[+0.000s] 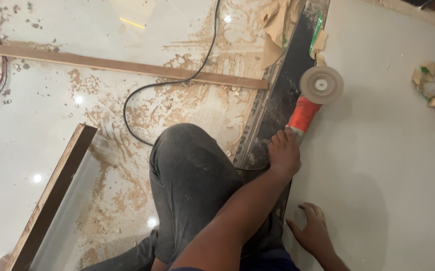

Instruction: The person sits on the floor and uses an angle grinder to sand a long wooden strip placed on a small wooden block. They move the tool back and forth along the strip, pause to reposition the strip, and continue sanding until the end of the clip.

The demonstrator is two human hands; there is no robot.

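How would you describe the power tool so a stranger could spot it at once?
Follow the dark strip between the dusty glossy floor and the pale panel. At its right edge, one hand grips the angle grinder: orange body, round grey disc, unlike anything nearby.

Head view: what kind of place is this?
Probably an indoor floor or carpentry job site. A hand holds an angle grinder at a white panel, with sawdust and wood strips on glossy tiles.

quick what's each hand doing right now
Left hand: closed around the orange angle grinder, its disc over the grey panel.
Right hand: open, palm flat on the grey panel, holding nothing.
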